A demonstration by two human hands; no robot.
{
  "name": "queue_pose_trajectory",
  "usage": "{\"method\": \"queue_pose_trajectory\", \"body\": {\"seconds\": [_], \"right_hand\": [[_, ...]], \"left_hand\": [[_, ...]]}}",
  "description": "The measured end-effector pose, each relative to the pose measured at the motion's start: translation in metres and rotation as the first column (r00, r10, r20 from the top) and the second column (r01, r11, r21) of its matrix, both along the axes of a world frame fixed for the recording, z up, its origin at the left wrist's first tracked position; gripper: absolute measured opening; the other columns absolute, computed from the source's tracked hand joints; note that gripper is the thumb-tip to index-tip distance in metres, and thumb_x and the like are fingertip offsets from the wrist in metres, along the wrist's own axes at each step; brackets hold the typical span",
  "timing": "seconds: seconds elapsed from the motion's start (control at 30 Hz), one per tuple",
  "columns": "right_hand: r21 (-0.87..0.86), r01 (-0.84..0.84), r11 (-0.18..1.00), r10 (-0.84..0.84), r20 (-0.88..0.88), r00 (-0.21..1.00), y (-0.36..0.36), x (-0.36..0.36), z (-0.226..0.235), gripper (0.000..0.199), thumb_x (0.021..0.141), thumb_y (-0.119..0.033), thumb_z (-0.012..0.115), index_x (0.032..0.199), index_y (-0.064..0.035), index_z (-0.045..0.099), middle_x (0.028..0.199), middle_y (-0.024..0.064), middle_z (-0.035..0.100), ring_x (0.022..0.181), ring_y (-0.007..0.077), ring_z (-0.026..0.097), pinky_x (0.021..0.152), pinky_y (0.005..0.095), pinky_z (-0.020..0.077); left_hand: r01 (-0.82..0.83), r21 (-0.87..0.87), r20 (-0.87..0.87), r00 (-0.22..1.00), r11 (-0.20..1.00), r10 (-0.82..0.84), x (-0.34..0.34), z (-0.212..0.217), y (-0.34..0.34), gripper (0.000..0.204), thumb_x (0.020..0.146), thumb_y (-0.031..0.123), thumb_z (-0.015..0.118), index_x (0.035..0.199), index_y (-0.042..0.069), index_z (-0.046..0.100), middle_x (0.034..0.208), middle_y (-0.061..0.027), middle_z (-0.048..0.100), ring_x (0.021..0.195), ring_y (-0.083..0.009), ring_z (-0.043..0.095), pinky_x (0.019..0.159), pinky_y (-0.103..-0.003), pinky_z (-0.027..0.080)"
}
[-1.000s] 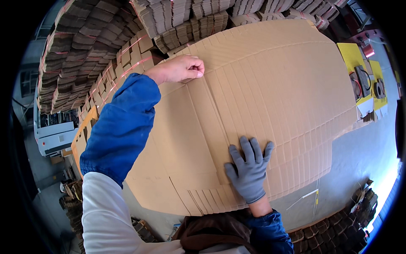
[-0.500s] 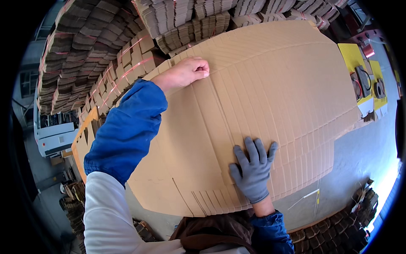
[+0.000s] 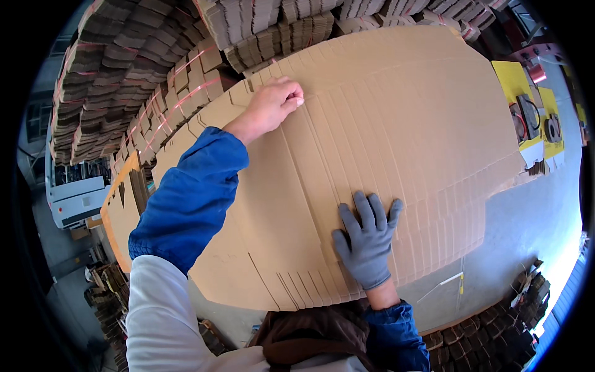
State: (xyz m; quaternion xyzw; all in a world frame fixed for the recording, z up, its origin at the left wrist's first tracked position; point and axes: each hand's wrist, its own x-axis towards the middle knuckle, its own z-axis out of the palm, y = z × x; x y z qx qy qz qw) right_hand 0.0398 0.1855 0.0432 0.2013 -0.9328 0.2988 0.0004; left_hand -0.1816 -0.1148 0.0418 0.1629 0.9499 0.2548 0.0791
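Note:
A big stack of flat brown cardboard sheets (image 3: 396, 111) with slots cut in their edges lies fanned out in front of me. My left hand (image 3: 271, 105) is bare, on a blue sleeve. It reaches to the far left part of the top sheet, its fingers pinched on a small white piece (image 3: 300, 101) against the cardboard. My right hand (image 3: 367, 240) wears a grey glove. It lies flat on the near part of the stack with its fingers spread and holds nothing.
Bundles of folded cardboard (image 3: 124, 74) tied with red straps are piled at the back and left. A white machine (image 3: 77, 195) stands at the left. Yellow sheets (image 3: 517, 87) with dark parts lie at the right on the grey floor (image 3: 527, 229). More cardboard stacks (image 3: 496, 335) sit lower right.
My left hand has shifted slightly to the right along the far part of the sheet. My right hand stays flat in about the same spot.

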Motion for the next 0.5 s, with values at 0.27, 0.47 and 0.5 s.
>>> {"method": "queue_pose_trajectory", "body": {"seconds": [0.27, 0.47, 0.5], "right_hand": [[-0.033, 0.082, 0.996, -0.082, -0.025, 0.996, 0.007, 0.0, -0.009, 0.046, 0.089, -0.022, 0.073, 0.132, -0.0117, 0.063, 0.145, 0.0094, 0.055, 0.137, 0.0326, 0.049, 0.123, 0.0591, 0.0245], [0.015, 0.131, 0.991, -0.131, -0.037, 0.991, 0.0, -0.01, -0.002, 0.048, 0.086, -0.024, 0.076, 0.132, -0.0159, 0.064, 0.146, 0.0063, 0.056, 0.13, 0.031, 0.051, 0.114, 0.054, 0.034], [0.017, 0.138, 0.99, -0.137, -0.031, 0.99, 0.0, -0.01, -0.001, 0.049, 0.086, -0.025, 0.076, 0.132, -0.0166, 0.065, 0.146, 0.006, 0.056, 0.129, 0.0309, 0.051, 0.113, 0.0532, 0.035]], "left_hand": [[-0.083, 0.011, 0.125, 0.989, 0.996, 0.081, 0.004, -0.003, 0.001, 0.012, 0.101, 0.022, 0.067, 0.103, 0.01, 0.066, 0.1, -0.0045, 0.064, 0.102, -0.0265, 0.06, 0.091, -0.042, 0.05], [-0.119, 0.031, 0.065, 0.991, 0.992, 0.116, 0.014, 0.0, 0.004, 0.008, 0.101, 0.016, 0.066, 0.105, 0.009, 0.065, 0.103, -0.0051, 0.061, 0.099, -0.0239, 0.059, 0.088, -0.038, 0.049], [-0.125, 0.056, 0.051, 0.991, 0.991, 0.122, 0.016, 0.002, 0.005, 0.007, 0.1, 0.013, 0.065, 0.105, 0.008, 0.064, 0.103, -0.0055, 0.059, 0.097, -0.0231, 0.058, 0.085, -0.037, 0.048]]}}
